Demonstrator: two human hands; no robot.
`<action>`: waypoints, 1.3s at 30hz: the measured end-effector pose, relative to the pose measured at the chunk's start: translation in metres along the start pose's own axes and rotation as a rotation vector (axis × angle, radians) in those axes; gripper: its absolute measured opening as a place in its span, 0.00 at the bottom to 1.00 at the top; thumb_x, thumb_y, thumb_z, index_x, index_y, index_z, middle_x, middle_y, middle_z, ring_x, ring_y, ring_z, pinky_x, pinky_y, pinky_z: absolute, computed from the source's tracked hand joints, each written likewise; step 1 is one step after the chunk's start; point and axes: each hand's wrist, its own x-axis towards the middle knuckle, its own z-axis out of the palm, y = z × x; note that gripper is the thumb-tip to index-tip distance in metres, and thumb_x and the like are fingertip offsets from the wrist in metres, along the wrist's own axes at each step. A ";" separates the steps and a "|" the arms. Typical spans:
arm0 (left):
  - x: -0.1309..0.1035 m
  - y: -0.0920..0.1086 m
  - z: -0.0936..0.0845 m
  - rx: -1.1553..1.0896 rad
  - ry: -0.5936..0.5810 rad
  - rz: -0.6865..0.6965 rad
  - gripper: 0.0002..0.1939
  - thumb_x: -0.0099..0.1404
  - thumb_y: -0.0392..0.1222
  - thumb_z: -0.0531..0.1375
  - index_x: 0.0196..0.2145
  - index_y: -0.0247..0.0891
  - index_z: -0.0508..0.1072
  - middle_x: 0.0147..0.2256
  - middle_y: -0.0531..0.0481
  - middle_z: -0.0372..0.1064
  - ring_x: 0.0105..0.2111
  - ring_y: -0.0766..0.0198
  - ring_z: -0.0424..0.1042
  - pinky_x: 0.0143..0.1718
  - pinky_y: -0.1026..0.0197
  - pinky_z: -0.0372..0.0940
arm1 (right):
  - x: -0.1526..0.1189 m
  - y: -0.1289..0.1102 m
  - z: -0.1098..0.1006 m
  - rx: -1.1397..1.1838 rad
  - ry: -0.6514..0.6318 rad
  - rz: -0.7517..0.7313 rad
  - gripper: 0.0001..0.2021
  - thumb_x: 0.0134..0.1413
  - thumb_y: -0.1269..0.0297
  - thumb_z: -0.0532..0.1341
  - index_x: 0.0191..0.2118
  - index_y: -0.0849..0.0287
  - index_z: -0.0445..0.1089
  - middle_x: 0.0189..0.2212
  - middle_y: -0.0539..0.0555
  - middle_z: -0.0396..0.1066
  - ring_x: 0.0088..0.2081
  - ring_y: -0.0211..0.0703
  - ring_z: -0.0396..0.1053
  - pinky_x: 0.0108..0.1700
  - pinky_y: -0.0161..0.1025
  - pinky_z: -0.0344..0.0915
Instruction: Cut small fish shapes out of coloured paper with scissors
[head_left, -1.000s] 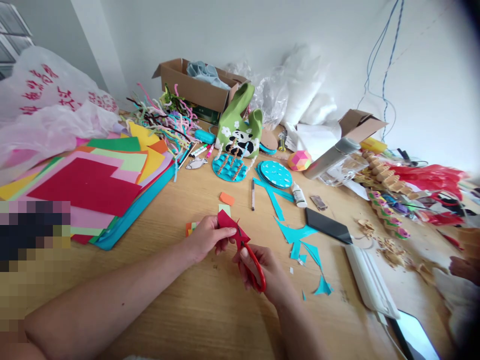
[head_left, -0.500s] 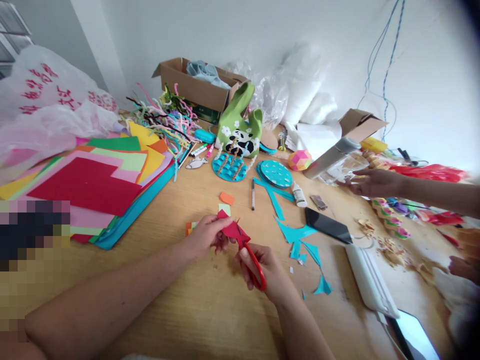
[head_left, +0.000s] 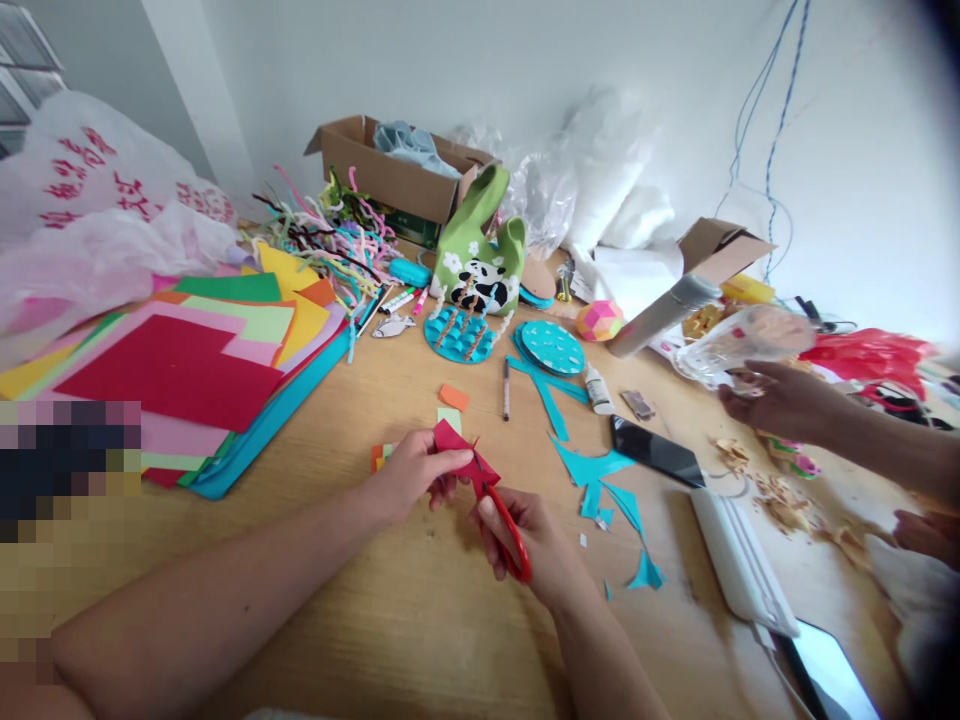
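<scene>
Holding a small red piece (head_left: 452,436) up to the scissors (head_left: 519,542), both hands are working just above the worktop (head_left: 420,640). Cutting is looking partway along, as a judgement: the dark blades are lying at the lower right part of the piece, and a thin sliver is poking up beside them. No red offcut is showing on the worktop nearby, so finishing this cut is probably what is left; how much, can't tell. On the done side, an orange piece (head_left: 454,397) and a light green piece (head_left: 449,420) are lying loose just beyond the left hand (head_left: 412,472), apparently trimmed. More small coloured pieces (head_left: 378,457) are sitting partly hidden behind that hand. Blue scraps (head_left: 590,464) are lying off to the right.

Fingers: the left ones are pinching the red piece, thumb on top, others curling underneath. The piece is sticking out past the thumb on both sides, one corner pointing away, the other toward the blades. The right hand (head_left: 541,532) is gripping the red handles, its fingers curling around the loops; whether the blades are parted is too small to tell. The red piece is sitting between the hands, the left thumb resting close to the blades.
</scene>
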 end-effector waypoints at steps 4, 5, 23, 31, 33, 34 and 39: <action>-0.001 -0.001 0.000 0.060 0.009 0.011 0.13 0.51 0.48 0.64 0.24 0.33 0.71 0.16 0.53 0.64 0.15 0.70 0.61 0.12 0.68 0.51 | -0.002 -0.004 0.001 -0.024 0.001 0.004 0.26 0.47 0.39 0.62 0.23 0.60 0.61 0.12 0.47 0.63 0.12 0.30 0.58 0.15 0.27 0.47; 0.000 -0.002 0.000 0.066 0.012 0.012 0.13 0.52 0.47 0.63 0.24 0.33 0.71 0.16 0.53 0.64 0.15 0.70 0.61 0.12 0.68 0.52 | -0.002 -0.005 0.001 -0.029 -0.001 0.008 0.26 0.48 0.39 0.62 0.23 0.60 0.61 0.12 0.47 0.63 0.12 0.30 0.58 0.15 0.27 0.47; -0.001 -0.001 0.000 0.084 -0.027 0.050 0.11 0.51 0.46 0.63 0.23 0.34 0.71 0.16 0.53 0.64 0.15 0.69 0.61 0.11 0.68 0.52 | -0.001 0.001 -0.002 -0.009 -0.024 0.006 0.25 0.48 0.39 0.63 0.26 0.61 0.64 0.13 0.46 0.64 0.12 0.31 0.58 0.15 0.28 0.48; -0.001 -0.001 0.000 0.090 -0.028 0.045 0.11 0.51 0.46 0.62 0.23 0.34 0.71 0.15 0.53 0.63 0.15 0.69 0.61 0.11 0.68 0.52 | 0.000 0.001 -0.003 -0.016 -0.013 0.000 0.25 0.47 0.40 0.64 0.26 0.61 0.64 0.12 0.45 0.62 0.11 0.31 0.57 0.14 0.28 0.50; -0.001 -0.001 0.000 0.088 -0.024 0.041 0.11 0.51 0.46 0.62 0.24 0.34 0.72 0.15 0.53 0.63 0.15 0.69 0.61 0.11 0.68 0.52 | 0.000 0.001 -0.003 -0.014 -0.008 -0.007 0.25 0.47 0.40 0.64 0.26 0.61 0.64 0.12 0.46 0.62 0.11 0.31 0.57 0.14 0.28 0.50; -0.001 -0.001 0.000 0.081 -0.018 0.040 0.12 0.51 0.47 0.62 0.24 0.34 0.71 0.15 0.53 0.63 0.15 0.69 0.61 0.11 0.68 0.52 | 0.000 0.002 -0.003 -0.014 -0.008 -0.010 0.25 0.47 0.40 0.64 0.26 0.61 0.64 0.12 0.46 0.62 0.11 0.31 0.57 0.14 0.28 0.50; -0.002 0.000 0.001 0.054 0.021 0.039 0.12 0.51 0.47 0.63 0.24 0.35 0.70 0.15 0.54 0.63 0.15 0.70 0.61 0.11 0.69 0.51 | -0.001 0.001 -0.002 -0.018 -0.005 0.006 0.25 0.46 0.39 0.64 0.25 0.60 0.63 0.12 0.46 0.63 0.11 0.31 0.57 0.14 0.28 0.50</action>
